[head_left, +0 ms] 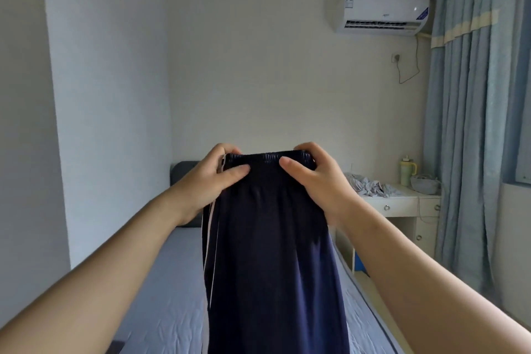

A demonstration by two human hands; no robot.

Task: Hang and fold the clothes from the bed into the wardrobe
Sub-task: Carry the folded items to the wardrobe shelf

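1. The trousers (pixel 270 238), dark navy with pale side stripes, hang in the air above the bed (pixel 161 296). Their long axis runs straight up and down: elastic waistband at the top, legs dropping out of view at the bottom edge.
2. The left hand (pixel 209 178) grips the left end of the waistband, thumb on the near side, fingers curled over the top behind it.
3. The right hand (pixel 313 172) grips the right end the same way, thumb pressed on the front of the cloth. The two hands sit close together at one height, the waistband bunched between them.
4. The bed has a grey-blue sheet and a dark headboard (pixel 184 172) against the far wall.
5. A white table (pixel 402 204) with drawers stands to the right of the bed, carrying crumpled grey cloth (pixel 365 184) and a pale green bottle (pixel 407 169).
6. Blue curtains (pixel 474 123) cover the right side; an air conditioner (pixel 382 13) is mounted high on the far wall.
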